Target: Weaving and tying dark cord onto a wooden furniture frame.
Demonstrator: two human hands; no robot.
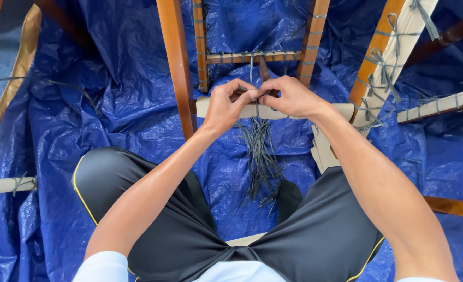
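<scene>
Both hands meet at the pale cardboard-wrapped wooden chair rail, lying crosswise — left hand and right hand equally near; fingers pinching a thin grey tie on its top.

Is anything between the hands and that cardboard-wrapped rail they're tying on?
Nothing visible. The left hand and right hand already rest on the cardboard-wrapped rail, fingertips pinching a grey tie at its top. The bundle of ties lies below, clear.

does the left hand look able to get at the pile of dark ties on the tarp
Probably yes. The left hand is busy at the pale rail, but the pile of dark ties lies just below it on the blue tarp, uncovered.
</scene>
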